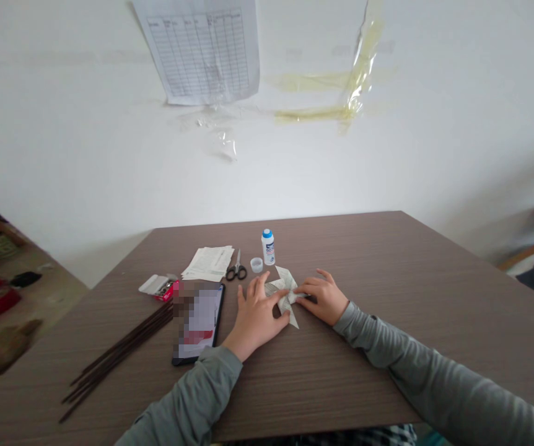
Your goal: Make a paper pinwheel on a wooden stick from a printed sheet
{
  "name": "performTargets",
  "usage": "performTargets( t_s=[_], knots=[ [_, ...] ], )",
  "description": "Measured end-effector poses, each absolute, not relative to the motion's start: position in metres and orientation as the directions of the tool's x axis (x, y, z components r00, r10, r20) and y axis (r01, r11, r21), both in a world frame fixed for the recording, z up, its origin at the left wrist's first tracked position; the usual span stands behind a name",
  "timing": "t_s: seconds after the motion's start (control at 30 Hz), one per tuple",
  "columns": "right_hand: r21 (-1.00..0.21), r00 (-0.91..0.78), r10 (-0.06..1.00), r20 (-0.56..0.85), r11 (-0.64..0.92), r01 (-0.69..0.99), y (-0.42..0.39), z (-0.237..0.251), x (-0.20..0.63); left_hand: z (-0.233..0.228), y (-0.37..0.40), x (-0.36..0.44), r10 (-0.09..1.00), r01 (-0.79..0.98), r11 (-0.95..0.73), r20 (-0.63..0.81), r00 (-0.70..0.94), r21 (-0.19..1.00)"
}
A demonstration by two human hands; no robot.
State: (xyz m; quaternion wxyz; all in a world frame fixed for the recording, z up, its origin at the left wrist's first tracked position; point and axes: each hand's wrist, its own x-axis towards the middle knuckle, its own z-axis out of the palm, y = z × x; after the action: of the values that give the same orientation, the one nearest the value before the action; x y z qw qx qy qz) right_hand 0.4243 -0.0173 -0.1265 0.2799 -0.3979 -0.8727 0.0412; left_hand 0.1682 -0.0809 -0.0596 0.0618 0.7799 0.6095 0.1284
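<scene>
A folded paper pinwheel shape [286, 280] lies flat on the brown wooden table [388, 297]. My left hand [255, 316] rests on its left side with fingers spread, pressing the paper down. My right hand [321, 296] touches the right side, fingertips pinching a fold near the centre. Both sleeves are grey-green.
Behind the paper stand a white glue bottle with a blue cap [267, 246] and its loose cap [256, 265]. Scissors [236, 270], a stack of paper sheets [209, 262], a small pink box [160, 287], a phone [200, 322] and several thin dark sticks [118, 353] lie to the left.
</scene>
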Motion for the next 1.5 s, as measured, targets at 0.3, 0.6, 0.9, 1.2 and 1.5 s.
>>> performTargets(
  t_s=[0.3, 0.6, 0.9, 1.2, 1.5],
  knots=[
    [-0.297, -0.526, 0.729, 0.438, 0.670, 0.680, -0.019, -0.124, 0.424, -0.058, -0.080, 0.169, 0.971, 0.933, -0.239, 0.068, 0.229, 0.267],
    [-0.299, -0.519, 0.725, 0.453, 0.672, 0.677, -0.020, -0.122, 0.424, -0.064, -0.081, 0.167, 0.959, 0.924, -0.276, 0.140, 0.246, 0.265],
    [-0.314, -0.525, 0.732, 0.436, 0.670, 0.673, -0.019, -0.123, 0.425, -0.072, -0.079, 0.166, 0.958, 0.923, -0.256, 0.201, 0.203, 0.288],
    [-0.314, -0.520, 0.728, 0.447, 0.672, 0.671, -0.018, -0.124, 0.424, -0.068, -0.081, 0.168, 0.964, 0.930, -0.248, 0.163, 0.210, 0.271],
    [-0.307, -0.518, 0.734, 0.440, 0.664, 0.681, -0.019, -0.124, 0.424, -0.068, -0.080, 0.167, 0.964, 0.925, -0.257, 0.139, 0.225, 0.281]
  ],
)
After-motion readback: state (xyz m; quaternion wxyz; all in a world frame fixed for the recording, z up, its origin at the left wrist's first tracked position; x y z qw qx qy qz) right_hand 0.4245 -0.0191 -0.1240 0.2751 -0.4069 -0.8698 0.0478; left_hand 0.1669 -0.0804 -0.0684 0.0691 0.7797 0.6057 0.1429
